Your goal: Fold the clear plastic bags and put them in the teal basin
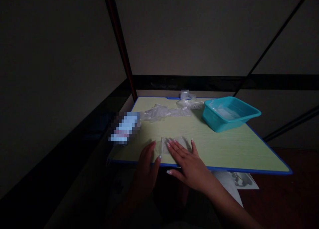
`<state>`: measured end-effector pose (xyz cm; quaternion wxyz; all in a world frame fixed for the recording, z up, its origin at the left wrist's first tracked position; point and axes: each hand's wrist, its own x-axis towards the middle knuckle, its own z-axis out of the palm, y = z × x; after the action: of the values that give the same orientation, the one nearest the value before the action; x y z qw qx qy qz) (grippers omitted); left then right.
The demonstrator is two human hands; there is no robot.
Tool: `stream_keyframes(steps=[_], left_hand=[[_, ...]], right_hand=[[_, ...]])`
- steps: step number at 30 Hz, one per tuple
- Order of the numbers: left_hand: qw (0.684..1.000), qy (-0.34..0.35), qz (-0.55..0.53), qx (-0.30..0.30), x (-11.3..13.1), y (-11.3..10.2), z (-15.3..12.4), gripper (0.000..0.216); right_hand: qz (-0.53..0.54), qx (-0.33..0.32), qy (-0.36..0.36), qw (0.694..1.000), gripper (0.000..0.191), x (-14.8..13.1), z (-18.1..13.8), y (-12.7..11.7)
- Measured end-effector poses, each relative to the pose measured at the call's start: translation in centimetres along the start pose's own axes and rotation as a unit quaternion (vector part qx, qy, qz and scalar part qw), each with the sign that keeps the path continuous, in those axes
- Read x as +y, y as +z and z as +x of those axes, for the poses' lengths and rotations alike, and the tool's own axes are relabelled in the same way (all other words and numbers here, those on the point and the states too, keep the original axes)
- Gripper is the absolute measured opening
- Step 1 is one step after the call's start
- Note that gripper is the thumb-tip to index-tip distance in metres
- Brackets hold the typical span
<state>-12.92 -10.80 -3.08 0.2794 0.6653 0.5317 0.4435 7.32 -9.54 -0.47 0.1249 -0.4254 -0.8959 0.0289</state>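
A small clear plastic bag [183, 141] lies flat near the front edge of the table. My right hand [185, 157] rests on it palm down, with the fingers stretched out and the thumb apart over the table's edge. Beside the bag's left end is my left hand [149, 159], its thumb and fingers apart around that corner. Whether the left fingertips touch the plastic, I cannot tell. The contents of the bag, if any, are mostly hidden under my right hand.
The pale table top [229, 149] has a blue rim. A turquoise basin [224, 124] holding clear plastic stands at the back right. Several clear plastic bags [159, 112] lie along the back. A pixelated bright screen [126, 127] sits at the left edge. Walls close in behind and left.
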Motion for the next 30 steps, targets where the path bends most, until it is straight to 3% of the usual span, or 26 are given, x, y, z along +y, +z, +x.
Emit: stream_keyframes(steps=[2, 4, 6, 9, 14, 18, 20, 22, 25, 30], left_hand=[[0.980, -0.122, -0.157, -0.009, 0.1, -0.9, 0.7, 0.043], [0.934, -0.215, -0.282, -0.038, 0.6, -1.8, 1.5, 0.044], [0.898, -0.269, -0.341, -0.067, 1.4, -2.5, 2.3, 0.046], [0.884, -0.300, -0.343, -0.107, 2.3, -2.4, 3.2, 0.049], [0.929, -0.257, -0.184, -0.193, 2.0, -0.7, 3.9, 0.041], [0.980, -0.122, 0.066, -0.142, 2.0, 0.1, 3.7, 0.027], [0.978, -0.051, 0.171, -0.107, 2.4, 0.4, 3.5, 0.022], [0.969, -0.025, 0.232, -0.087, 2.8, 0.6, 3.2, 0.021], [0.960, -0.045, 0.268, -0.070, 3.2, 1.0, 2.9, 0.028], [0.964, -0.049, 0.252, -0.064, 3.1, 1.2, 3.3, 0.034]], right_hand=[[0.008, -0.013, -0.010, 1.000, 0.078, 0.1, 0.0, 0.3], [0.014, -0.019, -0.015, 1.000, 0.076, 0.2, -0.2, 0.4], [0.016, -0.016, -0.019, 1.000, 0.074, 0.2, -0.4, 0.4], [0.017, -0.002, -0.022, 1.000, 0.074, 0.2, -0.7, 0.4], [0.042, -0.005, -0.028, 0.999, 0.068, 0.1, -1.2, 0.2], [0.054, -0.026, -0.034, 0.998, 0.065, 0.2, -1.8, 0.0], [0.053, -0.017, -0.034, 0.998, 0.065, 0.3, -2.1, -0.1], [0.047, 0.008, -0.020, 0.999, 0.066, 0.4, -2.4, -0.2], [0.037, 0.044, -0.001, 0.998, 0.064, 0.2, -2.8, -0.4], [0.041, 0.017, -0.040, 0.998, 0.060, -0.3, -3.0, -0.2]])
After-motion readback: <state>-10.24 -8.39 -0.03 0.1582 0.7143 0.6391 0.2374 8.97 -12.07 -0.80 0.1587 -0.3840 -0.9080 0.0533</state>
